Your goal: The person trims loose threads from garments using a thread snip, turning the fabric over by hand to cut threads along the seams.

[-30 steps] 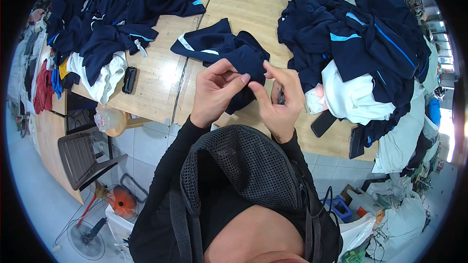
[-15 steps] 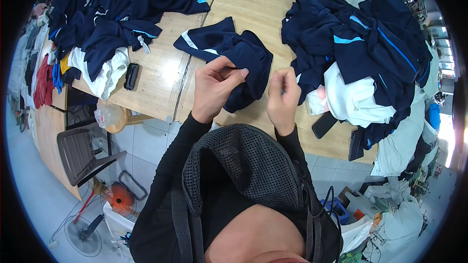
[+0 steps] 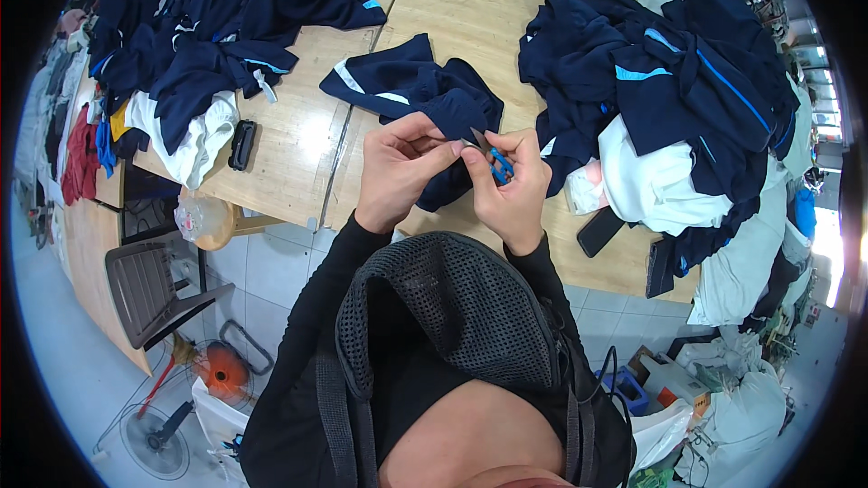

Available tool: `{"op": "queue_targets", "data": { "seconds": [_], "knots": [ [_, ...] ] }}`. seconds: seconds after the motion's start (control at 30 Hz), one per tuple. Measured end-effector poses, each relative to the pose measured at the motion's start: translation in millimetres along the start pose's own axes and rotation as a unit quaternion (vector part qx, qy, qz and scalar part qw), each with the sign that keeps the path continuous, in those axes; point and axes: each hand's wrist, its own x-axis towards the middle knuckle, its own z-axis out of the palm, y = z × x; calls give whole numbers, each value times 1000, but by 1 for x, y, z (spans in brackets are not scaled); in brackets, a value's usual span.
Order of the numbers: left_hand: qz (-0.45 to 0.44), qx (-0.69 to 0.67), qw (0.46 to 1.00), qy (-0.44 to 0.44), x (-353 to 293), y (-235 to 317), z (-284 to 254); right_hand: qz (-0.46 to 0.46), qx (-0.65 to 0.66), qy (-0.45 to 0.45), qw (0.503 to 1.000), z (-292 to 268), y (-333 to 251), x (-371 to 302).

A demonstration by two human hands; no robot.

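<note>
A navy garment (image 3: 452,95) with white stripes lies bunched on the wooden table in front of me. My left hand (image 3: 402,161) pinches an edge of it between thumb and forefinger. Small blue-handled thread snips (image 3: 499,165) are gripped in my right hand (image 3: 514,188). Their metal blades point up and left, close to my left fingertips at the cloth. The two hands nearly touch. Whatever the blades meet at the fabric edge is too small to make out.
A big heap of navy garments (image 3: 669,63) rises at the right, with white cloth (image 3: 665,181) and a dark phone (image 3: 600,232) at its near side. Another navy pile (image 3: 244,0) covers the far left. A black case (image 3: 242,145) lies near the table's left edge, above a stool (image 3: 217,228).
My right hand has moved left and up to meet my left hand, and the blue snips now show in it. The left hand keeps its pinch on the garment, almost unmoved.
</note>
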Motion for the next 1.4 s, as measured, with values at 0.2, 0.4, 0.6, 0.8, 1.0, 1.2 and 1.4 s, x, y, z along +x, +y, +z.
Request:
{"op": "queue_targets", "data": {
  "seconds": [0.2, 0.4, 0.6, 0.8, 1.0, 1.2, 1.4],
  "knots": [
    [-7, 29, 1000, -7, 7, -5, -6, -26, -7, 15, 1000, 3, 8, 5],
    [24, 51, 998, 28, 10, 4, -12, 53, 201, 71, 976, 16, 17, 14],
    [-74, 17, 991, 107, 25, -75, -45, 131, 14, -7, 991, -37, 73, -9],
    [24, -59, 998, 18, 37, -47, -36, 231, -16, -133, 964, -6, 34, -20],
    [75, -222, 971, 43, 34, 5, -41, 207, 57, -14, 977, 32, 64, -10],
    [30, -14, 999, 17, 20, 18, -24, 443, 228, -76, 864, 19, 68, 1],
    [205, -46, 974, -84, 14, 63, 18, 459, 532, 20, 712, -5, 73, 22]
  ]
}}
